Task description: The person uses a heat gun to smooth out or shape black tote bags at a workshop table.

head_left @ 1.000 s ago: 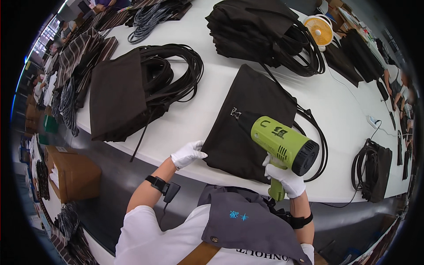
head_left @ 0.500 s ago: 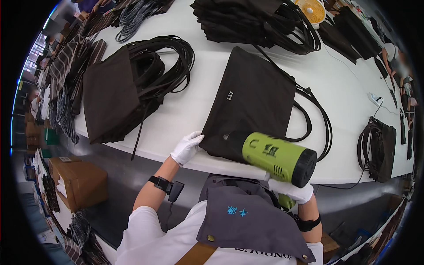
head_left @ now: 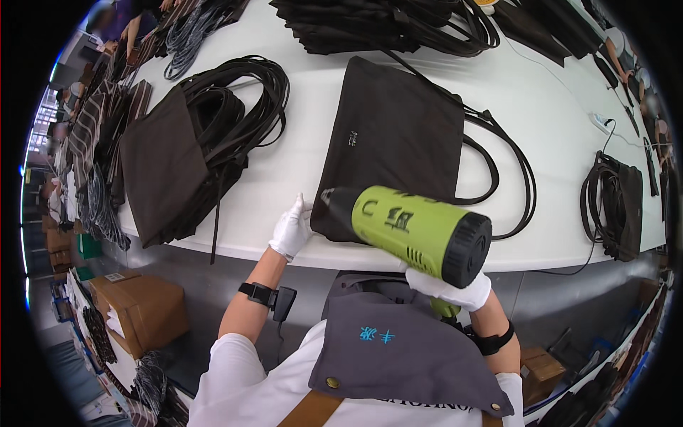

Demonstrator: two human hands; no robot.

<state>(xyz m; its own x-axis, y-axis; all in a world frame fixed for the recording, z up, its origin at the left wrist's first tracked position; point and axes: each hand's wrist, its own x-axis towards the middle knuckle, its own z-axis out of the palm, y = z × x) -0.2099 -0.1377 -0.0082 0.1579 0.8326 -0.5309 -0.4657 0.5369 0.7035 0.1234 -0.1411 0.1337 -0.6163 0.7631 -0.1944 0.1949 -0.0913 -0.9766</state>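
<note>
A dark brown flat fabric bag [head_left: 391,128] lies on the white table in front of me, its long straps trailing off to the right. My right hand [head_left: 455,288], in a white glove, is wrapped round the handle of a green heat gun [head_left: 398,224]. The gun's black nozzle points left across the bag's near part, with the tip near the left edge. Beside that edge is my gloved left hand [head_left: 292,229], fingers stretched upward and holding nothing. Whether its fingertips touch the fabric is hard to tell.
A stack of brown bags with looped straps [head_left: 167,167] lies at left, another dark pile [head_left: 341,28] at the far side. A smaller strapped bundle [head_left: 619,206] rests at right near a white power strip [head_left: 602,122] with cords. A cardboard box [head_left: 146,313] stands below left.
My left hand has let go of the bag's near left corner and its fingers have straightened. The heat gun has shifted left, its nozzle now near the bag's left edge.
</note>
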